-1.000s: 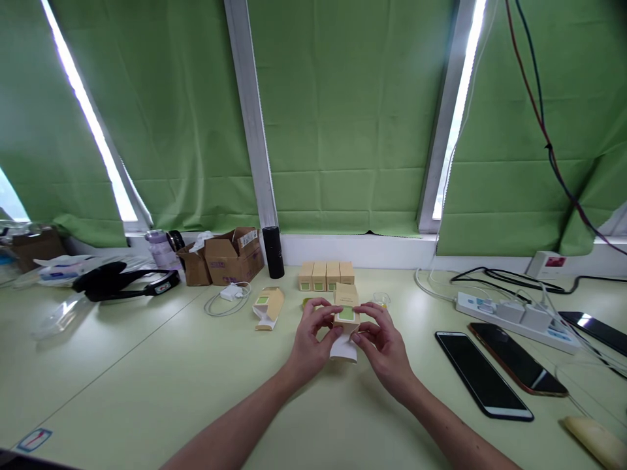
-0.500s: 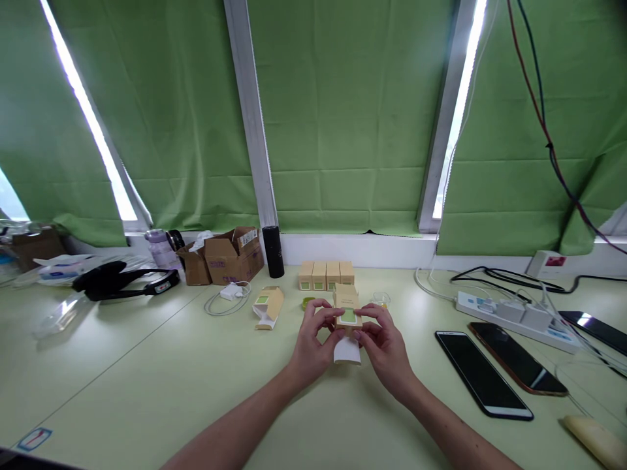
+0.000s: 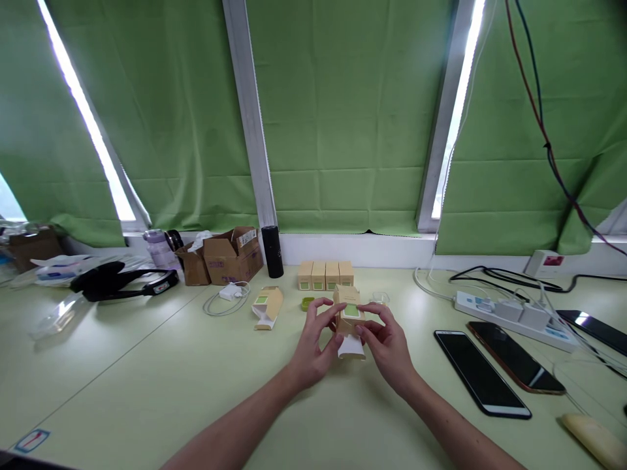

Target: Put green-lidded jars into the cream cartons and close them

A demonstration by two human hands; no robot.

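Observation:
A small kraft cardboard box (image 3: 349, 322) with a green label is held between my two hands, its white-lined flap hanging open toward me. My left hand (image 3: 316, 346) grips its left side, thumb and fingers curled against it. On the other side, my right hand (image 3: 389, 349) pinches the box with thumb and index finger. Just behind my left fingers lies a small green round item (image 3: 307, 303). Beyond my right hand sits a clear round piece (image 3: 379, 298). To the left, another kraft box (image 3: 268, 308) lies with its end open.
Several closed kraft boxes (image 3: 326, 275) stand in a row at the back, near a black cylinder (image 3: 272, 252). A brown carton (image 3: 232, 254) and a white charger (image 3: 230, 292) are left. Right lie phones (image 3: 482, 373) and a power strip (image 3: 514, 320) with cables.
The box has tilted so its labelled face shows more, and its open flap has shifted slightly right. My left thumb has moved off the flap area a little.

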